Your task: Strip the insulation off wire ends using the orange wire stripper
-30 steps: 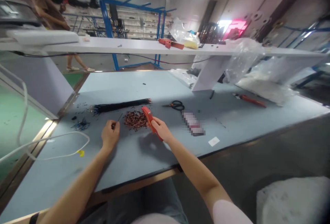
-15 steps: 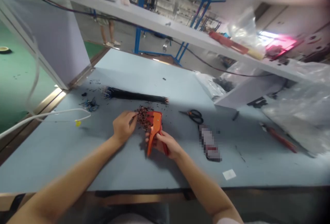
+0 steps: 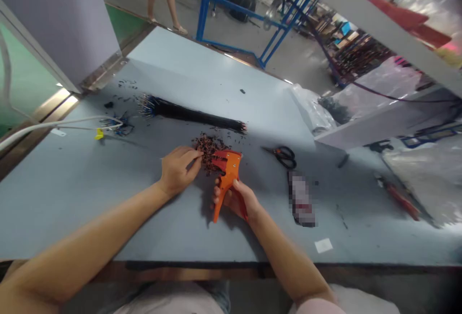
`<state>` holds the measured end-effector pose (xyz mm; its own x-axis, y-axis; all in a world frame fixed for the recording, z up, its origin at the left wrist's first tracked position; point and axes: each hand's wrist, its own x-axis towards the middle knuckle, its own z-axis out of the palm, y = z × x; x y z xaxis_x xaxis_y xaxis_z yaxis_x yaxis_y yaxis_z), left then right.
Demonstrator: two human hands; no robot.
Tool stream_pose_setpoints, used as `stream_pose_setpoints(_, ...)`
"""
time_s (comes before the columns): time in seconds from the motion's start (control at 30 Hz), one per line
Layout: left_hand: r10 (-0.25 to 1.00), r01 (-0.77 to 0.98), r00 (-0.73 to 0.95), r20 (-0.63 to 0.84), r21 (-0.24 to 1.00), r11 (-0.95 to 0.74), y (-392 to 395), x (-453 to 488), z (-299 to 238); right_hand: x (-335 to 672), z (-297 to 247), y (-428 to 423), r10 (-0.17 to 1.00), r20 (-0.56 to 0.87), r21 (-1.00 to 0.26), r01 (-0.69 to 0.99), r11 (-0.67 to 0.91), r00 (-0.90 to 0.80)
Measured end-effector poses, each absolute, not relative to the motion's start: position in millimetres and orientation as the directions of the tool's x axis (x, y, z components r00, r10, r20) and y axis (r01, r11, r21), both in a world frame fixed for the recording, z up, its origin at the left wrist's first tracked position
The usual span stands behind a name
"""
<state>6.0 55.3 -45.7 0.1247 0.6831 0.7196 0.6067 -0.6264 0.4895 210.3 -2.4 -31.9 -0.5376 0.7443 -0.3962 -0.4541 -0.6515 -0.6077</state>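
My right hand [image 3: 243,198] is wrapped round the handles of an orange wire stripper [image 3: 233,167], whose red jaws point left. Thumb and fingertips of my left hand [image 3: 180,167] are pinched together just left of those jaws; whatever they hold is too small to make out. Under and behind the jaws lies a loose heap of small black and copper-coloured scraps [image 3: 207,143]. Beyond it, a long bundle of black wires [image 3: 195,114] lies across the table, with bare tips at its right end and bluish, metallic ends at its left.
Black-handled scissors [image 3: 283,155] lie right of the stripper, above a blurred-out object [image 3: 302,201]. A small blue wire cluster [image 3: 121,125] and a white cable [image 3: 54,125] are at left. Red-handled pliers [image 3: 400,201] and plastic bags [image 3: 422,174] lie far right. A person's legs [image 3: 169,3] show behind.
The camera view has tilted downward and shifted. Both hands stay by the scrap heap, with the stripper still in my right hand and its jaws near my left fingertips.
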Motion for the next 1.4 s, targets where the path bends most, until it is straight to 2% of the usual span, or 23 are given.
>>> stream_pose_setpoints(0.37, 0.700, 0.543, 0.199, 0.686, 0.517, -0.661, 51.3, 8.7, -46.6, 208.7, -36.3, -4.7, 0.779, -0.301, -0.687, -0.440, -0.577, -0.551)
stream_pose_setpoints(0.83, 0.688, 0.513, 0.213, 0.694, 0.520, -0.683, 48.3, 11.3, -42.9, 208.1, -36.7, -7.8, 0.797, -0.322, -0.783, -0.329, -0.528, -0.511)
stream_pose_setpoints(1.4, 0.667, 0.538, 0.225, 0.710, 0.480, -0.693, 47.1, 10.8, -39.1, 207.0, -29.0, -10.0, 0.805, -0.338, -0.828, -0.254, -0.501, -0.487)
